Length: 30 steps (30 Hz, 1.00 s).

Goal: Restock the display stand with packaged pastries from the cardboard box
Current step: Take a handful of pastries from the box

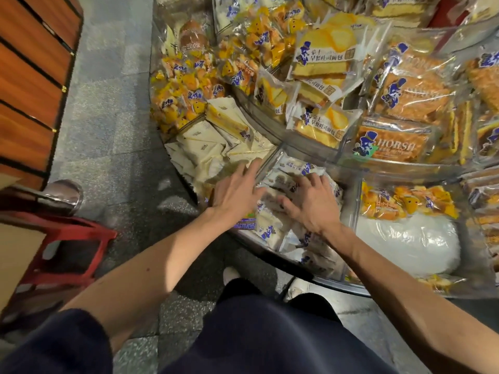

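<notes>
Head view: my left hand [237,191] and right hand [310,205] rest with fingers spread and straight, gripping nothing, on the packaged pastries [270,229]. These have white wrappers with blue logos and lie heaped in a near, clear-walled compartment of the display stand [351,206].

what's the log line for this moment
left hand: open, at clear plastic divider | right hand: open, on white blue-printed pastry packets | display stand lower tier

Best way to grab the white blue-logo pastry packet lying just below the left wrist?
Probably from above: pinch the white blue-logo pastry packet across its short width with the left hand. It lies atop the pile, and the clear stand wall blocks the front.
</notes>
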Available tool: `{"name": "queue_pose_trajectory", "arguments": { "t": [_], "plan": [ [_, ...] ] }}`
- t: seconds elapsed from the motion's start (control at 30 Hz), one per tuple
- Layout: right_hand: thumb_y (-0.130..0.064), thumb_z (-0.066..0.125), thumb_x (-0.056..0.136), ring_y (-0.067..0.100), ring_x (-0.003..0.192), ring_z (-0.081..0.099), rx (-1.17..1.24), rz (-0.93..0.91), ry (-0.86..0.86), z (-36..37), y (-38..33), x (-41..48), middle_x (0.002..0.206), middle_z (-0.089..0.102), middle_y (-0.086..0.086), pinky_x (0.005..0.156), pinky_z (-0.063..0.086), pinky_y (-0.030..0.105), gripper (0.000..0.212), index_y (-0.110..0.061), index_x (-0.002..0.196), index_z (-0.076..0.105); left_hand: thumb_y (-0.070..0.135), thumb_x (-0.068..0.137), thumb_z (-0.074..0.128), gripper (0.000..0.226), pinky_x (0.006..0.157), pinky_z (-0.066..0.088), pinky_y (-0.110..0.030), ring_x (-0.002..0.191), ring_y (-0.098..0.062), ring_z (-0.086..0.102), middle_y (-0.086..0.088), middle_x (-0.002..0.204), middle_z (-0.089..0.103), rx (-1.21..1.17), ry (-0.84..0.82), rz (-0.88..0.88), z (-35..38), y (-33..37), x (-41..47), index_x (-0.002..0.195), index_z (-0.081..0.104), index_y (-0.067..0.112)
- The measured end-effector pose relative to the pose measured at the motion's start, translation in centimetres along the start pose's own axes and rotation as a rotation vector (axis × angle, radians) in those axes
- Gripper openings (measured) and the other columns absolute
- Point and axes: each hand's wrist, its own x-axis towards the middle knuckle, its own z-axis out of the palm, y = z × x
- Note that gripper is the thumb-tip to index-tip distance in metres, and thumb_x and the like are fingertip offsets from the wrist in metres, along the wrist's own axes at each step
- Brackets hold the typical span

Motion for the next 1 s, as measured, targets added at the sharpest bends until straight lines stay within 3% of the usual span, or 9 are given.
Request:
{"name": "queue_pose_trajectory", "arguments": {
  "t": [0.07,0.13,0.23,0.3,0.4,0.57,0.7,0.83,1.0],
  "plan": [
    [-0.055,0.056,0.094,0.016,0.094,0.057,0.379,0.010,0.034,-1.5,-2.7,-0.1,0.099,0.066,0.006,0.084,0.043,0.033,0.043,-0.016,0.108,0.067,0.034,0.096,0.060,0.042,0.072,0.054,-0.035,0.072,-0.019,0.065,-0.001,0.091,0.069,-0.226,0.062,-0.083,-2.4,-0.6,0.2,0.134,0.045,0.027],
    [-0.053,0.050,0.097,0.006,0.068,0.057,0.772,0.122,-0.109,-3.1,-7.0,0.0,0.078,0.067,0.002,0.071,0.042,0.028,0.037,-0.022,0.083,0.066,0.020,0.093,0.063,0.028,0.062,0.056,-0.040,0.057,-0.020,0.062,-0.005,0.069,0.066,-0.593,0.075,-0.181,-5.7,-1.9,0.4,0.119,0.055,0.027],
    [-0.054,0.050,0.096,0.015,0.080,0.064,1.116,0.325,-0.444,-4.1,-13.6,0.9,0.094,0.072,0.007,0.075,0.052,0.031,0.035,-0.023,0.095,0.065,0.004,0.083,0.066,0.025,0.066,0.052,-0.027,0.070,-0.013,0.067,-0.007,0.094,0.071,-1.072,0.200,-0.184,-11.5,-4.4,0.0,0.102,0.066,0.021],
    [-0.054,0.058,0.086,0.020,0.087,0.067,1.335,0.304,-0.709,-3.7,-17.8,2.1,0.106,0.070,0.011,0.074,0.057,0.030,0.044,-0.018,0.108,0.068,0.005,0.074,0.062,0.024,0.068,0.047,-0.022,0.073,-0.006,0.061,-0.004,0.094,0.068,-1.220,0.333,-0.120,-15.1,-7.0,-1.0,0.093,0.069,0.017],
    [-0.035,0.075,0.073,0.019,0.080,0.073,1.561,0.177,-0.794,-2.5,-24.1,4.4,0.096,0.074,0.012,0.064,0.059,0.028,0.039,-0.008,0.101,0.073,0.007,0.066,0.061,0.028,0.070,0.046,-0.017,0.075,-0.005,0.060,0.002,0.086,0.067,-1.336,0.325,-0.049,-18.8,-13.1,-3.0,0.093,0.066,0.015],
    [-0.024,0.082,0.069,0.029,0.104,0.070,1.302,0.078,-0.461,-1.9,-33.7,9.0,0.108,0.075,0.012,0.097,0.054,0.042,0.053,-0.004,0.116,0.068,0.018,0.064,0.074,0.052,0.075,0.051,-0.020,0.098,-0.008,0.065,0.000,0.111,0.067,-1.296,0.125,-0.124,-23.2,-26.4,-5.0,0.114,0.061,0.027],
    [-0.015,0.080,0.077,0.021,0.095,0.073,0.991,-0.082,-0.368,-2.5,-40.0,12.6,0.101,0.077,0.009,0.083,0.058,0.028,0.030,-0.006,0.104,0.071,0.029,0.069,0.087,0.051,0.079,0.050,-0.015,0.096,-0.001,0.067,0.008,0.103,0.069,-1.026,-0.113,-0.144,-26.4,-34.3,-4.3,0.114,0.062,0.033],
    [-0.005,0.076,0.084,-0.008,0.059,0.065,0.881,-0.108,-0.351,-3.2,-44.2,17.1,0.070,0.074,-0.009,0.056,0.046,0.007,0.013,-0.012,0.089,0.066,0.040,0.067,0.078,0.046,0.077,0.057,-0.026,0.086,-0.014,0.073,0.006,0.087,0.076,-0.953,-0.283,-0.167,-28.3,-39.2,-0.7,0.109,0.060,0.036],
    [-0.017,0.081,0.075,0.023,0.087,0.073,0.952,-0.046,-0.226,-1.9,-46.8,25.8,0.102,0.073,0.022,0.084,0.058,0.038,0.028,-0.012,0.095,0.062,0.020,0.074,0.082,0.046,0.064,0.055,-0.021,0.082,-0.013,0.073,-0.005,0.097,0.076,-1.028,-0.301,-0.209,-29.1,-44.8,6.7,0.116,0.062,0.024]
  ]
}}
